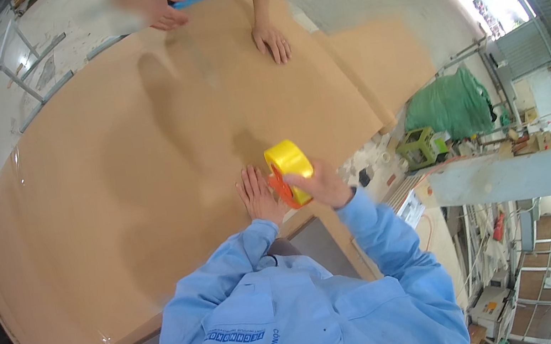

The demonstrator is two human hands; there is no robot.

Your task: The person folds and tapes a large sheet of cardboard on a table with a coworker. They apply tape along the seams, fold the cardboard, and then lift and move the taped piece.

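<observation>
A wide sheet of brown cardboard point(69, 233) spreads out before me. My left hand point(259, 195) lies flat on it near its close edge, fingers stretched and holding nothing. Just to the right, my right hand point(324, 183) grips a tape dispenser point(282, 187) of orange-red colour, which carries a big roll of yellow tape point(289, 161). The dispenser is raised above the sheet, close beside my left fingers. Whether any tape end is pulled out, I cannot see.
Across the sheet a person in blue rests one hand point(271, 41) on the cardboard; the other hand point(167, 12) is blurred above it. A metal frame point(22, 75) stands far left. To the right are a green cloth-covered pile point(451, 104) and a green machine point(419, 148).
</observation>
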